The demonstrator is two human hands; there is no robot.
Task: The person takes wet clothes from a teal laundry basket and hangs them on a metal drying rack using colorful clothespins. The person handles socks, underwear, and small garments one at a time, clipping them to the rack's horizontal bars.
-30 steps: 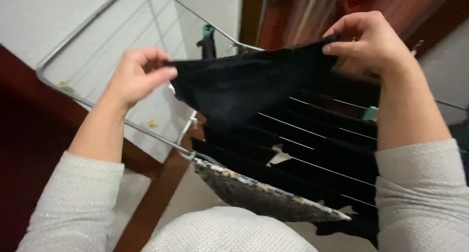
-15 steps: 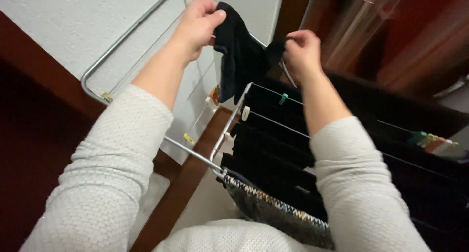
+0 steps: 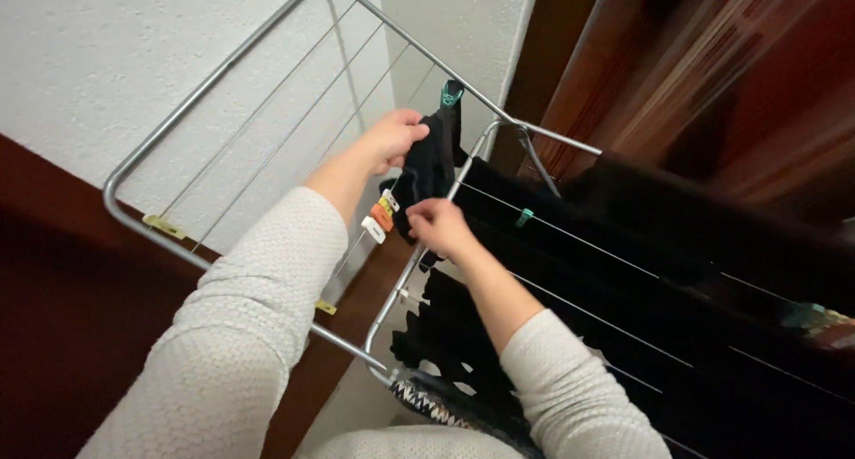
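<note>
My left hand (image 3: 394, 140) pinches the top of a small black garment (image 3: 430, 170) that hangs over a wire of the grey metal drying rack (image 3: 223, 67). Just below it, my right hand (image 3: 438, 225) grips the same garment's lower edge, beside the rack's middle bar. A teal clothes peg (image 3: 451, 93) is clipped just above the garment. White and orange pegs (image 3: 379, 219) sit on a wire to the left of my right hand.
Dark clothes (image 3: 641, 272) hang over the rack's right half, with a green peg (image 3: 525, 216) on a wire. A patterned cloth (image 3: 436, 406) hangs at the near edge. Yellow pegs (image 3: 163, 225) sit on the left wing. A white wall (image 3: 98, 58) and dark wood door (image 3: 712, 67) stand behind.
Both hands have brought the black garment down from above the rack onto a wire of its left wing. My right hand has dropped below my left and closer to it.
</note>
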